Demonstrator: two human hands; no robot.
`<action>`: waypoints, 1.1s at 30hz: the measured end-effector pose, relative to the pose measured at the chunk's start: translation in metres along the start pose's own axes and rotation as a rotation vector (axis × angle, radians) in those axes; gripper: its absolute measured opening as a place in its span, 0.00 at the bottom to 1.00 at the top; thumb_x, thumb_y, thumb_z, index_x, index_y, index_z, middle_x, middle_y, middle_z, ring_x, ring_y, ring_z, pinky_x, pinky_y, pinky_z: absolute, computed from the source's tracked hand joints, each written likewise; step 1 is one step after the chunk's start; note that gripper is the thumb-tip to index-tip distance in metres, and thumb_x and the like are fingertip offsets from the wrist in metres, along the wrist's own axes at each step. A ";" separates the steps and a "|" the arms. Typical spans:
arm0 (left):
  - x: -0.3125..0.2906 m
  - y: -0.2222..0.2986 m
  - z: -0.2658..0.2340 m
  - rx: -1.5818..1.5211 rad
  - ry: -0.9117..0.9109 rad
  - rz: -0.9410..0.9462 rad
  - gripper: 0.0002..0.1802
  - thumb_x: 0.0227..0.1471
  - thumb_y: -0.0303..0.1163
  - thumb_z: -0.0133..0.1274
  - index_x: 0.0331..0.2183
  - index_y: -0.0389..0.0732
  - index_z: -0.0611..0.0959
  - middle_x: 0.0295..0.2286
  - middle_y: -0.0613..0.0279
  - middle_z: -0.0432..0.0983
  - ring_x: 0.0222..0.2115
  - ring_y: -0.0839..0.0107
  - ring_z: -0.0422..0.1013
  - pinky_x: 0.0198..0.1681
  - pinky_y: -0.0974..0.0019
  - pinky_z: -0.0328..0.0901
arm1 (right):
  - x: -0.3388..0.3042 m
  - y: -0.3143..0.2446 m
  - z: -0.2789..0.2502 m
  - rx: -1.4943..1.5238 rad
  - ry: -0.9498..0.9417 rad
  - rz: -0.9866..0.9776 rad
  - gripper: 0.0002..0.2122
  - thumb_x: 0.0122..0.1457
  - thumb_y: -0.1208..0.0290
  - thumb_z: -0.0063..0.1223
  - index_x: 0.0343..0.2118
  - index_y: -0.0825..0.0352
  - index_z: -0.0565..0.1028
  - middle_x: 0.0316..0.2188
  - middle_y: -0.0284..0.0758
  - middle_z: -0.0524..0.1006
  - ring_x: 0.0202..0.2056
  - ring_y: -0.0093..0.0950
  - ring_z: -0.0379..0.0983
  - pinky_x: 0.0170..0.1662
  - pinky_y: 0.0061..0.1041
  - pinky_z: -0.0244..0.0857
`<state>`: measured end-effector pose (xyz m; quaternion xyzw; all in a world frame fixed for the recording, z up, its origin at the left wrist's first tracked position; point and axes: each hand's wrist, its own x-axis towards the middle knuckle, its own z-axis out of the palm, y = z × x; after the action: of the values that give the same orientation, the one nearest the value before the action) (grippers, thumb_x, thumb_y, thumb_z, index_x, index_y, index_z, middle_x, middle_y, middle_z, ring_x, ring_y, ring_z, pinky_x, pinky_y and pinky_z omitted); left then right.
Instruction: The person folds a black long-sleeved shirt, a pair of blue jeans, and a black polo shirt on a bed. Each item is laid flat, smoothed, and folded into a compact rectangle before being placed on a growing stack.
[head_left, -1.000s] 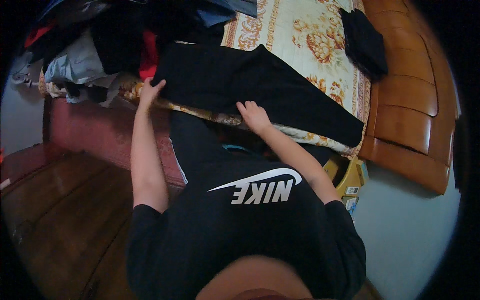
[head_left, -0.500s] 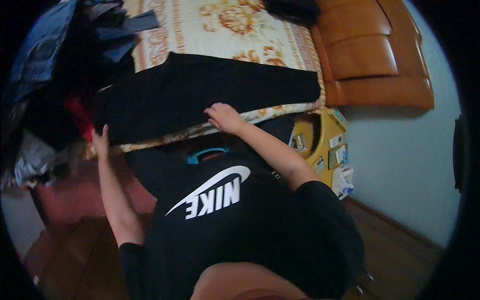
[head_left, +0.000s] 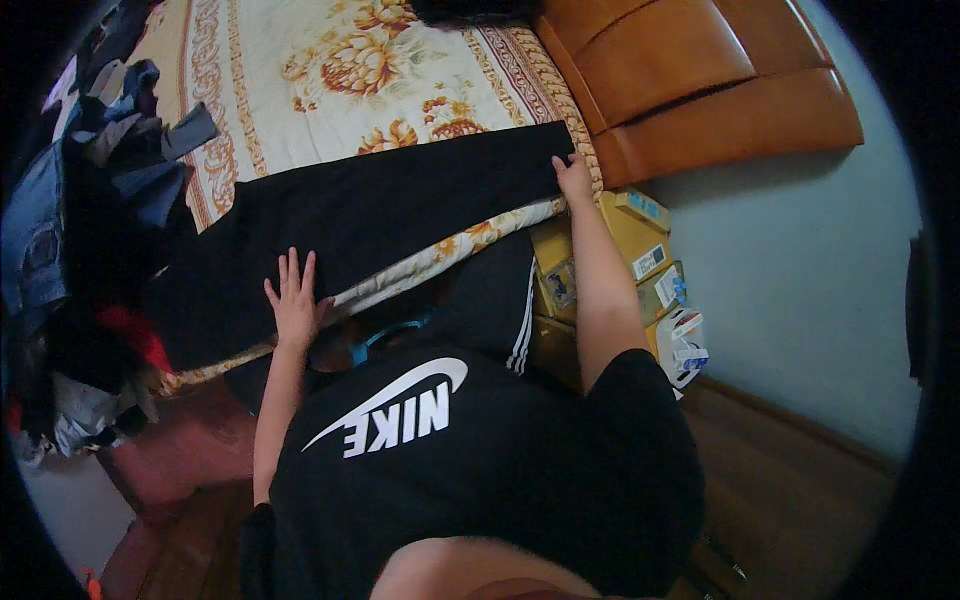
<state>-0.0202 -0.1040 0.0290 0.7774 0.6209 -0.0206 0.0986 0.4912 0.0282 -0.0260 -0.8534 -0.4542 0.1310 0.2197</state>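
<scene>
A pair of black trousers (head_left: 400,200), folded lengthwise, lies flat along the near side of a bed, its narrow leg end pointing right toward the headboard. My left hand (head_left: 295,305) rests on the near edge of the cloth with its fingers spread, holding nothing. At the far right, my right hand (head_left: 575,182) is closed at the corner of the leg end, the cloth's edge at its fingertips. The wide end of the trousers reaches left to a heap of clothes, where its outline blends into dark fabric.
Jeans and other clothes are heaped (head_left: 75,230) on the left. A flowered bedspread (head_left: 300,110) covers the bed, with a brown padded headboard (head_left: 690,70) at right. Below it stands a yellow bedside cabinet (head_left: 625,240) with small boxes on it. A red cloth (head_left: 140,335) shows at the bed's edge.
My left hand has moved right from the trousers' wide end and spread onto the near edge. My right hand has gone from their middle to the leg end. The view has shifted.
</scene>
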 end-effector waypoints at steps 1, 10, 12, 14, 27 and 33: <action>0.007 0.003 0.002 0.029 -0.053 0.007 0.49 0.35 0.40 0.59 0.57 0.51 0.51 0.58 0.56 0.39 0.58 0.58 0.39 0.54 0.40 0.40 | 0.001 -0.007 0.001 -0.017 -0.012 -0.017 0.23 0.48 0.61 0.55 0.43 0.74 0.68 0.40 0.49 0.71 0.43 0.42 0.67 0.46 0.34 0.61; 0.023 0.014 0.007 0.155 -0.106 0.202 0.50 0.35 0.41 0.60 0.57 0.56 0.51 0.58 0.53 0.39 0.58 0.56 0.39 0.55 0.42 0.42 | 0.014 -0.016 -0.021 -0.154 -0.034 0.152 0.17 0.53 0.58 0.47 0.40 0.64 0.69 0.38 0.46 0.72 0.42 0.43 0.68 0.43 0.41 0.62; 0.023 0.019 0.003 0.102 -0.131 0.180 0.49 0.35 0.41 0.60 0.57 0.56 0.51 0.58 0.53 0.39 0.58 0.56 0.40 0.55 0.43 0.41 | 0.016 -0.016 -0.020 -0.164 -0.074 0.127 0.17 0.53 0.56 0.46 0.41 0.63 0.69 0.39 0.46 0.72 0.43 0.43 0.68 0.43 0.42 0.61; 0.020 0.020 -0.006 0.057 -0.176 0.163 0.45 0.38 0.41 0.57 0.57 0.55 0.53 0.58 0.54 0.39 0.58 0.56 0.40 0.55 0.43 0.40 | 0.018 -0.023 -0.019 -0.171 -0.100 0.114 0.18 0.53 0.54 0.46 0.41 0.63 0.69 0.39 0.46 0.72 0.43 0.44 0.67 0.44 0.43 0.61; 0.046 -0.086 0.010 0.053 -0.022 -0.278 0.33 0.52 0.50 0.39 0.57 0.56 0.48 0.58 0.61 0.37 0.59 0.58 0.36 0.52 0.33 0.36 | 0.016 -0.003 -0.005 -0.335 -0.049 -0.065 0.19 0.58 0.54 0.33 0.39 0.68 0.63 0.31 0.51 0.73 0.36 0.50 0.68 0.39 0.45 0.60; 0.096 -0.089 -0.004 0.126 -0.002 -0.056 0.34 0.50 0.54 0.39 0.57 0.62 0.49 0.58 0.68 0.37 0.59 0.59 0.35 0.49 0.26 0.34 | 0.025 0.014 -0.012 -0.322 -0.108 -0.083 0.25 0.56 0.48 0.35 0.46 0.66 0.67 0.39 0.52 0.70 0.42 0.47 0.67 0.45 0.40 0.60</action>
<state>-0.0849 0.0072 0.0068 0.7643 0.6398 -0.0634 0.0493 0.5202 0.0395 -0.0226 -0.8499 -0.5152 0.0930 0.0604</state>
